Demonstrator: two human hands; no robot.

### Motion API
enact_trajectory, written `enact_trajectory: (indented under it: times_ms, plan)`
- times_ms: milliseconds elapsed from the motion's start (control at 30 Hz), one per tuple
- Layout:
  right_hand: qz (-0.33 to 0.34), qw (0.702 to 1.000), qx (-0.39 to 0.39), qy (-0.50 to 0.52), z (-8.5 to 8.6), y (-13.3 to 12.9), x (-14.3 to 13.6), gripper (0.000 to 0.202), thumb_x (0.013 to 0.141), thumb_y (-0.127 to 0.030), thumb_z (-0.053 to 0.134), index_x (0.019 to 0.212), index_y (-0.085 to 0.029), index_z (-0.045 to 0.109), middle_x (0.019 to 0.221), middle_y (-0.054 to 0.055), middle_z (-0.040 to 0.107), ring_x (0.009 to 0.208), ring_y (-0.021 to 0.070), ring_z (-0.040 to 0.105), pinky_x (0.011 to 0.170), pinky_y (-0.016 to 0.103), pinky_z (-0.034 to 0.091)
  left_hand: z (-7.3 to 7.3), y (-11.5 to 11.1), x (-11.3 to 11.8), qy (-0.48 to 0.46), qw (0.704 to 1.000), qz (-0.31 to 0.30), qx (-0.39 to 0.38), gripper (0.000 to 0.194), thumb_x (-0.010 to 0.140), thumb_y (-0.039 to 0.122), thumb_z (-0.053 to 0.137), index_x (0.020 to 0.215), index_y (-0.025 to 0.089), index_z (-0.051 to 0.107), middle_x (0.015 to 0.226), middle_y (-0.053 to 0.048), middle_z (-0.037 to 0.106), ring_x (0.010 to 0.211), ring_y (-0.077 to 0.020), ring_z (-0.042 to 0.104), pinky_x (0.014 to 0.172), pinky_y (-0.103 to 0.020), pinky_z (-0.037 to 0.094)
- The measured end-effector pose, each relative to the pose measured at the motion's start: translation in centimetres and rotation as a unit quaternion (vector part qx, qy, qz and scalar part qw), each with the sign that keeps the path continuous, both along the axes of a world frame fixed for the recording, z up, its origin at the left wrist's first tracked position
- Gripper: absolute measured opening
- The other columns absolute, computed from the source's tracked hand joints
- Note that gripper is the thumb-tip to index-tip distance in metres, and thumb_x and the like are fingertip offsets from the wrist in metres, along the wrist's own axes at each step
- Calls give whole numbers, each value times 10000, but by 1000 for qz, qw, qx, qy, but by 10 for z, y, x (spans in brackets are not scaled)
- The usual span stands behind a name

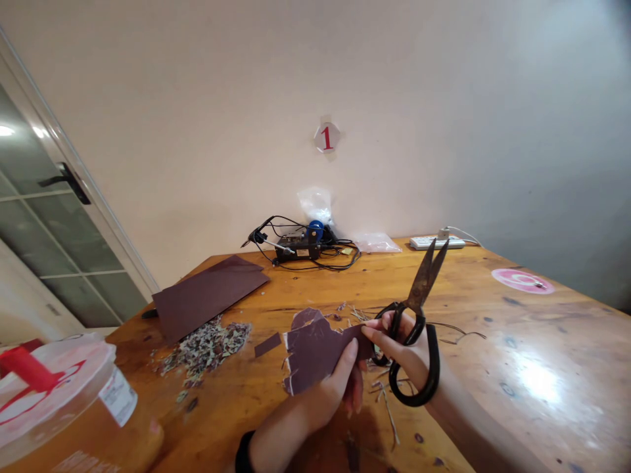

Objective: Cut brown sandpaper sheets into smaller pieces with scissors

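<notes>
My left hand (340,381) pinches a dark brown sheet with ragged, torn edges (313,351) between thumb and fingers. At the sheet's right end, the fingertips of my right hand (401,335) grip its edge. Black-handled scissors (419,286) hang on my right hand, blades up and slightly apart, away from the sheet. Just left of the sheet lies a small brown strip (267,345). A heap of small shredded scraps (211,348) is further left, beside larger brown sheets (211,292). Thin trimmings (389,407) lie under and around my hands.
A large lidded plastic tub (64,407) stands at the near left. Toward the back are a black device with cables (298,246), plastic bags (377,243) and a white power strip (436,243). A pink round sticker (522,280) is on the wooden table (522,335) at right.
</notes>
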State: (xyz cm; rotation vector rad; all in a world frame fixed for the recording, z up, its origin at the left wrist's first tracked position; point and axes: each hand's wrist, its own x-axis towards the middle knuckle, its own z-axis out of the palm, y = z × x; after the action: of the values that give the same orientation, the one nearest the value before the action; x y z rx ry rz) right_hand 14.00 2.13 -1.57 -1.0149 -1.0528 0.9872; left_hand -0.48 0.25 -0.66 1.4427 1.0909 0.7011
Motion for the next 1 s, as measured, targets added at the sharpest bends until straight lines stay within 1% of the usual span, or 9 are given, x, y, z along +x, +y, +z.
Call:
enact_trajectory:
  times_ms: [100,200,400,533,667,867,1000]
  plan:
    - [0,1000,-6,8,0,0,0,548,445,-606,860,618,-214,518,663,64,699,643,235,680,565,332,540,-1,1,0,4,1000,1,-4,676,692,870,307,648,218,479,367,40,429,339,-94,365,409,-235,302]
    - [2,1000,-8,11,0,0,-1,541,442,-595,864,615,-216,520,657,60,697,634,233,677,559,333,539,-1,1,0,3,1000,-5,-1,663,705,857,309,662,218,480,367,43,429,340,-92,365,417,-233,309]
    - [3,1000,-1,4,-3,2,0,474,492,-518,862,619,-223,513,661,45,694,625,223,673,549,329,535,-2,2,0,3,1000,-6,5,691,686,877,295,635,213,478,379,38,443,342,-89,380,419,-228,326]
    - [5,1000,6,-2,-4,2,0,452,512,-496,855,623,-224,510,661,43,695,635,224,679,554,326,535,-1,1,-1,6,1000,-9,13,675,719,854,306,637,210,489,367,40,433,351,-92,385,432,-228,338]
    - [2,1000,7,0,-3,2,0,464,500,-510,860,620,-221,517,654,44,697,633,223,681,558,324,538,-2,1,-2,-4,1000,-4,12,672,724,854,318,656,210,497,387,39,455,353,-94,389,428,-232,345]
    - [-3,1000,-1,3,-1,0,0,517,466,-571,864,612,-218,515,657,55,696,640,227,679,561,324,538,-9,3,-2,-9,1000,-6,7,678,727,859,306,641,212,491,382,42,445,343,-92,377,406,-229,318]
    - [2,1000,-1,-2,1,-1,0,545,458,-604,856,613,-220,502,650,56,692,644,233,679,554,317,531,-6,2,-2,-9,1000,-6,8,655,745,842,318,645,217,485,385,45,455,344,-94,382,406,-229,321]
